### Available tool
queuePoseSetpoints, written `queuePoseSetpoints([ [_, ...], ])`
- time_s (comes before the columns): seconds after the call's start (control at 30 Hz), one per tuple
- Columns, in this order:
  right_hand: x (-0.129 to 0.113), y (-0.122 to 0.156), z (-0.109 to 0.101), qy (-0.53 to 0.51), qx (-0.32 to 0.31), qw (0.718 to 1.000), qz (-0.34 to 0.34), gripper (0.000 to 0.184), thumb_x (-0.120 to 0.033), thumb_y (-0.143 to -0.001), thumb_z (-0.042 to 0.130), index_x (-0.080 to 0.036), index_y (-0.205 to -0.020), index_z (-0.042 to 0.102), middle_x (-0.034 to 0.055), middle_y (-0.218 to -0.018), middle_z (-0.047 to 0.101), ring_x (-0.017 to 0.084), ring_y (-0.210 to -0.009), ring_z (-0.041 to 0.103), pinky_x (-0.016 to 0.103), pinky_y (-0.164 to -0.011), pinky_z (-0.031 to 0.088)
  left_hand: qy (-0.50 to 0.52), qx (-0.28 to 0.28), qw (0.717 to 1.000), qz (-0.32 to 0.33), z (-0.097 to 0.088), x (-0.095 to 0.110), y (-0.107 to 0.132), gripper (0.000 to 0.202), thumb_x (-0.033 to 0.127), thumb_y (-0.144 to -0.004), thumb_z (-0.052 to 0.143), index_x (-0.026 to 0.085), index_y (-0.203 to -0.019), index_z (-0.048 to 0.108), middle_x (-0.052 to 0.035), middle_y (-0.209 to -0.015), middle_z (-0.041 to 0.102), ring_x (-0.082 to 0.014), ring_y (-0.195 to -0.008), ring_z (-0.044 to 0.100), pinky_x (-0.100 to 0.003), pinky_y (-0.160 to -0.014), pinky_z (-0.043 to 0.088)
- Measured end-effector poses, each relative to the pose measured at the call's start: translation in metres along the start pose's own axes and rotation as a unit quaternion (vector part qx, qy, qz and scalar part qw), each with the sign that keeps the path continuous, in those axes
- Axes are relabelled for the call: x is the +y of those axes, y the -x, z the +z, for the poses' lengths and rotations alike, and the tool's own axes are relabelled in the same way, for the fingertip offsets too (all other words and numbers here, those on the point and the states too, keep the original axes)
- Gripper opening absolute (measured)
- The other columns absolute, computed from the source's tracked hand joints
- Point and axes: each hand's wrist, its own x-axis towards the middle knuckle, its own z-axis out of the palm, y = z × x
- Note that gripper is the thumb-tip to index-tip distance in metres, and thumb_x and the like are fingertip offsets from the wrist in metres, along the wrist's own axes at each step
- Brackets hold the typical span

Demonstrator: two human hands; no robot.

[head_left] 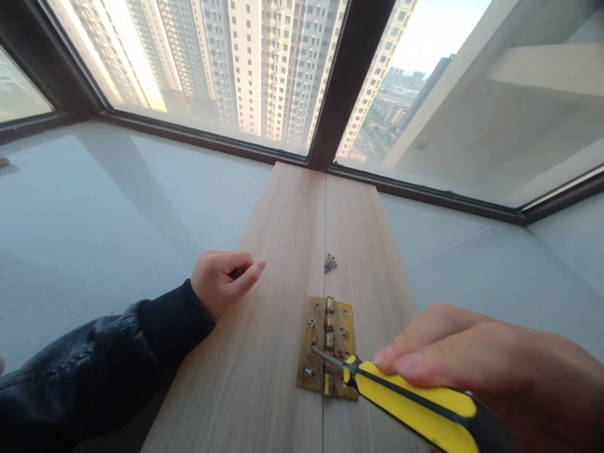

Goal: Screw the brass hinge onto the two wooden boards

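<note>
My right hand (472,352) is closed round the handle of a yellow and black screwdriver (406,396). Its tip rests at a hole in the left leaf of a brass hinge (329,346). The hinge lies across the seam between two pale wooden boards, with screws in several holes; one screw (310,373) at the lower left looks tilted. My left hand (224,280) lies on the left board, its fingers curled loosely and nothing visible in them. Beyond the hinge, a small pile of loose screws (330,263) sits by the seam.
The left board (264,264) and right board (363,239) lie side by side on a white sill (141,195) and reach the dark window frame (330,82). Tall buildings show through the glass. A small object (4,162) is at the far left edge.
</note>
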Motion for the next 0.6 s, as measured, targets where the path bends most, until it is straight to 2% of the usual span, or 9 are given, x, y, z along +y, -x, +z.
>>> queuePoseSetpoints([
  [0.07, -0.011, -0.005, 0.008, -0.013, -0.025, 0.999, -0.031, 0.025, -0.045, -0.093, 0.071, -0.023, -0.100, 0.060, 0.0025, -0.083, 0.057, 0.020, -0.071, 0.059, 0.023, -0.052, 0.055, -0.002, -0.005, 1.000, 0.001, -0.001, 0.000, 0.001, 0.041, 0.032, -0.081, 0.054, 0.013, -0.045, 0.045, 0.0061, -0.046, 0.024, -0.0049, -0.042, 0.025, -0.019, -0.041, 0.023],
  [0.13, -0.020, -0.012, 0.017, -0.048, 0.004, 0.998, -0.026, 0.020, -0.036, -0.096, 0.069, -0.020, -0.096, 0.056, 0.0018, -0.081, 0.056, 0.018, -0.068, 0.058, 0.023, -0.051, 0.051, 0.000, -0.005, 1.000, 0.004, -0.001, 0.000, 0.003, 0.041, 0.032, -0.081, 0.053, 0.013, -0.046, 0.046, 0.0058, -0.046, 0.024, -0.0052, -0.043, 0.025, -0.019, -0.042, 0.023],
  [0.23, -0.023, -0.016, 0.027, -0.055, 0.113, 0.992, 0.029, 0.023, -0.026, -0.094, 0.069, -0.017, -0.082, 0.053, -0.0002, -0.072, 0.052, 0.013, -0.057, 0.051, 0.021, -0.047, 0.041, 0.004, 0.003, 1.000, 0.008, -0.002, -0.001, 0.004, 0.040, 0.031, -0.082, 0.053, 0.013, -0.046, 0.047, 0.0054, -0.046, 0.026, -0.0054, -0.043, 0.026, -0.019, -0.042, 0.023],
  [0.3, -0.019, -0.014, 0.030, -0.032, 0.167, 0.984, 0.046, 0.026, -0.024, -0.091, 0.071, -0.016, -0.077, 0.051, -0.0005, -0.072, 0.051, 0.012, -0.058, 0.050, 0.021, -0.050, 0.039, 0.002, 0.003, 1.000, 0.016, -0.003, -0.001, 0.004, 0.040, 0.030, -0.082, 0.054, 0.013, -0.046, 0.048, 0.0054, -0.046, 0.026, -0.0052, -0.043, 0.027, -0.019, -0.042, 0.023],
  [0.37, -0.014, -0.010, 0.029, -0.015, 0.185, 0.982, 0.043, 0.021, -0.024, -0.091, 0.070, -0.016, -0.080, 0.054, 0.0014, -0.079, 0.053, 0.015, -0.068, 0.053, 0.023, -0.057, 0.043, -0.004, -0.001, 1.000, 0.021, -0.003, -0.001, 0.003, 0.040, 0.030, -0.082, 0.054, 0.013, -0.046, 0.047, 0.0055, -0.046, 0.026, -0.0049, -0.042, 0.026, -0.019, -0.042, 0.023],
  [0.43, -0.013, -0.006, 0.028, -0.013, 0.176, 0.983, 0.042, 0.018, -0.027, -0.093, 0.069, -0.017, -0.087, 0.057, 0.0032, -0.084, 0.054, 0.018, -0.075, 0.055, 0.024, -0.061, 0.047, -0.013, -0.002, 1.000, 0.020, -0.003, 0.000, 0.003, 0.040, 0.029, -0.082, 0.054, 0.013, -0.046, 0.047, 0.0055, -0.047, 0.026, -0.0049, -0.042, 0.027, -0.020, -0.043, 0.024],
  [0.53, -0.017, -0.003, 0.028, -0.010, 0.155, 0.987, 0.047, 0.022, -0.036, -0.095, 0.071, -0.020, -0.103, 0.058, 0.0030, -0.088, 0.055, 0.016, -0.071, 0.056, 0.023, -0.059, 0.051, -0.022, 0.005, 1.000, 0.021, -0.005, 0.001, 0.004, 0.039, 0.027, -0.082, 0.054, 0.013, -0.047, 0.046, 0.0056, -0.046, 0.027, -0.0051, -0.043, 0.028, -0.020, -0.043, 0.025],
  [0.6, -0.019, -0.003, 0.030, -0.005, 0.154, 0.988, 0.031, 0.023, -0.033, -0.096, 0.069, -0.022, -0.111, 0.057, 0.0033, -0.093, 0.056, 0.016, -0.073, 0.058, 0.023, -0.063, 0.053, -0.022, -0.009, 0.999, 0.035, -0.007, 0.002, 0.007, 0.037, 0.025, -0.082, 0.054, 0.014, -0.048, 0.045, 0.0052, -0.047, 0.031, -0.0054, -0.043, 0.030, -0.020, -0.044, 0.026],
])
